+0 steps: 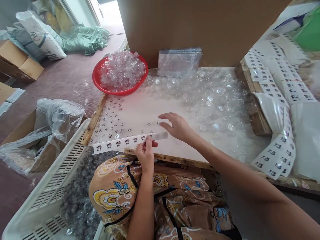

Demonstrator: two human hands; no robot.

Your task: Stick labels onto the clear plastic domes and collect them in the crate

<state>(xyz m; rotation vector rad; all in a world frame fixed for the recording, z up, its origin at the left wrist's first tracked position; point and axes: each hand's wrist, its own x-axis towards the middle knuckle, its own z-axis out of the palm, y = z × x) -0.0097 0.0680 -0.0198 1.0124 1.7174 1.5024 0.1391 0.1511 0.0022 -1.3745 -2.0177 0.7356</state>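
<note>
The white strip is long and thin, with a row of small black pictures on it. It is held up over the near left part of the white board. Its long way runs left to right, and the right end points a bit to the far side. The left hand has its thumb and fingers pinched on the strip, close to the right end, so this is the nearer hand. Most of the strip sticks out to the left of that pinch

The right hand is just past the strip's right end, on the far side. Its thumb and pointing finger are apart, and the strip's bare end lies just to the near side of them. A tiny picture shows by the thumb tip, but I cannot tell if the thumb touches it

Many little pictures lie in rows at the left of the board. Lots of clear round bits lie at the far side and the right. A red bowl full of more clear bits sits at the far left corner
</note>
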